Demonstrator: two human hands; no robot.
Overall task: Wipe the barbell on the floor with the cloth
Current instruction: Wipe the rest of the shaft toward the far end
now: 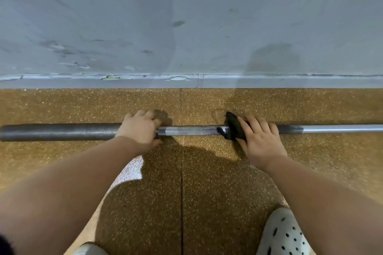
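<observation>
Seen from the head camera, the barbell (190,130) lies flat on the speckled brown floor (186,182), parallel to the floor's far edge where it meets the grey wall (186,27), with its right end running out of frame. The left hand (141,132) is curled round the bar just where the thick dark sleeve (58,132) meets the thinner shaft, apparently steadying it. The right hand (261,141), well apart from the left, grips a dark cloth (234,128) bunched over the shaft, fingers wrapped across both cloth and bar. How far the cloth reaches underneath cannot be told from this angle. Between the hands the bare metal shows scuffed and mottled (whether that is dirt or worn finish is hard to say). A white perforated shoe (284,234) sits near the floor's near edge, at the right. My reading is that the wiping stroke is in hand on the middle of the shaft. The next move likely calls for sliding the cloth along the bar under firm pressure while the left hand stops it from rolling.
</observation>
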